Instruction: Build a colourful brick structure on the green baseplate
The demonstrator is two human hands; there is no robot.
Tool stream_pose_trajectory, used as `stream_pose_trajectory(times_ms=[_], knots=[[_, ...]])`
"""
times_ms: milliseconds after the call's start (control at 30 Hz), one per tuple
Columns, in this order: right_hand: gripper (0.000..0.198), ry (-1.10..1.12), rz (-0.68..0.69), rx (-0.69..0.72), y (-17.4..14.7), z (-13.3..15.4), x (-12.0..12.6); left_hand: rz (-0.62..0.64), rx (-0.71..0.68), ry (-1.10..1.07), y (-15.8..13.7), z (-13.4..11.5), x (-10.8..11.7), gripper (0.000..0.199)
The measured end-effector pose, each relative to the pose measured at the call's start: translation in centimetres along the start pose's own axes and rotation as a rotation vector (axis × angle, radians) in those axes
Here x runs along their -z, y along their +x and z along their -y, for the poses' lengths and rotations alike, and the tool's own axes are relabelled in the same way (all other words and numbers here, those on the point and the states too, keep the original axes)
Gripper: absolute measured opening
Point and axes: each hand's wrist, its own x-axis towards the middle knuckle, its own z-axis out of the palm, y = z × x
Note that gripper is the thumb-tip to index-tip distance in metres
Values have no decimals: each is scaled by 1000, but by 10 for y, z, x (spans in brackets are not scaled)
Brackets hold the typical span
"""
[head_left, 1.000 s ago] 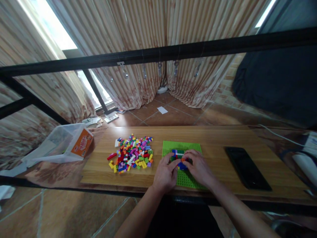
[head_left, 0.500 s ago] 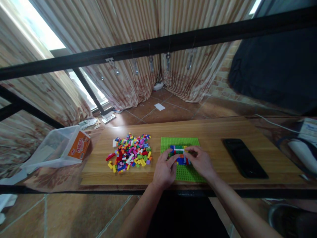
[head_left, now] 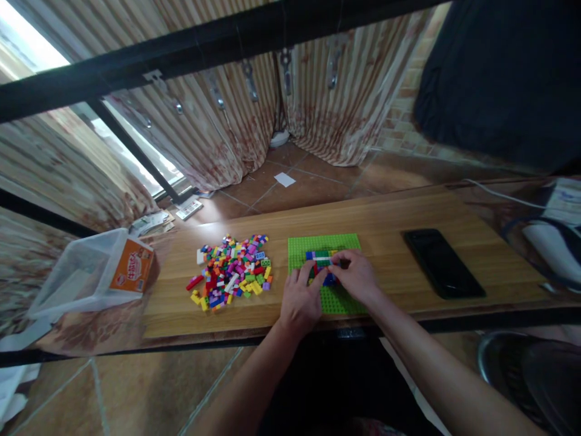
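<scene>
A green studded baseplate (head_left: 345, 303) lies on the wooden board in front of me, with a low build of coloured toy bricks (head_left: 323, 255) on it. Blue, green, white, yellow and red pieces show in the build. My left hand (head_left: 302, 297) rests at its left side, its bent fingers and thumb closed around the bricks. From the right, my right hand (head_left: 356, 278) has thumb and fingertips pinched at the build's right part. Both thumbs come close together over the middle. Fingers cover much of the bricks, so single pieces under them are hidden.
Loose toy bricks (head_left: 236, 269) lie in a pile left of the baseplate. A black phone (head_left: 443, 263) lies at the right. A clear plastic box (head_left: 86, 272) with an orange label stands beyond the board's left end. A dark rail (head_left: 204, 42) crosses behind.
My view has shifted and tilted slightly, so the whole scene sits higher. Both hands stay at the brick build, the thumbs and fingertips now a little closer together.
</scene>
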Motion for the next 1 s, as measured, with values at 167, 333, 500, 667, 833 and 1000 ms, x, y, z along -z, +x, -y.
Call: stream_pose_trajectory(times_ms=[167,333,500,667,833,1000], knots=[[10,22,-4,37,1,-2,-4,19,-4,71,-1,-3,-2,50],[26,160,13,98,-8,-13,3,-113,18,-14,-8,-1,-4,47],[35,33,-139,227,-29,-19,15,-298,86,-175,-20,2,-6,47],[47,-194,-18,377,-41,-13,6,-361,103,-217,-24,1,-6,48],[55,-343,27,392,-43,-15,-3,-431,227,-195,-48,5,5,48],[60,-406,13,395,-42,-24,-6,-499,388,-134,-93,28,29,43]])
